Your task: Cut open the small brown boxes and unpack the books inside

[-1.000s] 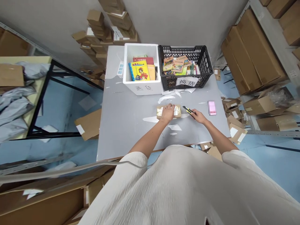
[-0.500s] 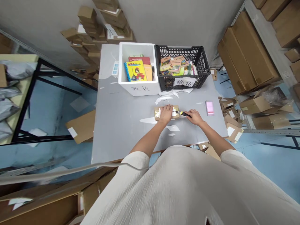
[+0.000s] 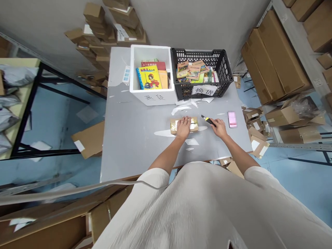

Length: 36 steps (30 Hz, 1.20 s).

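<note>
A small cardboard box [image 3: 173, 126] with shiny tape and a white label lies on the grey table. My left hand [image 3: 183, 127] is closed over the top of it, fingertips at its far edge, holding it against the table. To the right of the box, my right hand [image 3: 220, 128] is wrapped around a black and yellow utility knife [image 3: 209, 120]. The knife's blade points up and left, apart from the box.
Behind the hands stand a white foam box [image 3: 153, 100] of books and a black plastic crate [image 3: 225, 72] of small books. A pink-screened phone [image 3: 232, 119] lies at right. Torn paper scraps [image 3: 181, 109] litter the grey table [image 3: 124, 138]. Cartons [image 3: 275, 55] fill the right shelf.
My right hand has drawn the knife away from the box's right end, slightly to the right, and the blade now shows. My left hand stays on the box.
</note>
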Each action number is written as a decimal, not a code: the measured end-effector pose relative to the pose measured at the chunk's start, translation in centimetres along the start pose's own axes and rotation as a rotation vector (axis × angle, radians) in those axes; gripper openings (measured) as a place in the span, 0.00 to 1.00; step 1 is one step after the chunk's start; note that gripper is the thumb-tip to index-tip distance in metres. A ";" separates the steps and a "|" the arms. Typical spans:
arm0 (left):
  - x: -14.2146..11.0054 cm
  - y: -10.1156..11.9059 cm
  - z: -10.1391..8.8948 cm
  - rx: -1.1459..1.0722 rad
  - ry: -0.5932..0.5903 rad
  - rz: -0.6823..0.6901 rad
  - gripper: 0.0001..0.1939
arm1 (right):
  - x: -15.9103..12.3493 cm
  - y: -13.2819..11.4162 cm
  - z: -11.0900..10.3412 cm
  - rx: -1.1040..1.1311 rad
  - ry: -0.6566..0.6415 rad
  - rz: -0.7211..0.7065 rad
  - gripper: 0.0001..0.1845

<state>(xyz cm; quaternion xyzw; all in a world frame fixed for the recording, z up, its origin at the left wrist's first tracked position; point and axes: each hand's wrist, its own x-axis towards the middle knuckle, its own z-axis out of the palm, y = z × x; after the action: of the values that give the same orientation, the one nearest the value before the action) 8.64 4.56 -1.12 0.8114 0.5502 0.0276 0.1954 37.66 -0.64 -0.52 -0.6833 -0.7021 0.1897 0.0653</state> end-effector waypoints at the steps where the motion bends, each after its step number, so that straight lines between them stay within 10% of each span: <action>1: 0.0 0.0 0.0 -0.006 0.002 -0.002 0.43 | 0.1 0.4 -0.1 0.014 0.013 0.016 0.34; 8: -1.0 0.2 -0.7 -0.060 0.035 -0.008 0.36 | 1.8 -0.2 0.6 0.159 0.022 0.030 0.33; 20: -7.0 -2.0 -1.5 -0.084 -0.030 -0.141 0.24 | 8.6 -8.9 2.8 0.274 -0.124 -0.217 0.30; 36: -1.7 0.5 -0.1 -0.116 -0.012 0.090 0.29 | 1.3 -6.3 1.9 0.391 -0.063 0.160 0.25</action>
<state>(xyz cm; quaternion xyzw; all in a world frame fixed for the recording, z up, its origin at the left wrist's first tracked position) 8.40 2.84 -0.59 0.8228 0.5093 0.0632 0.2441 31.06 0.30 -0.26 -0.7049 -0.5970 0.3483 0.1593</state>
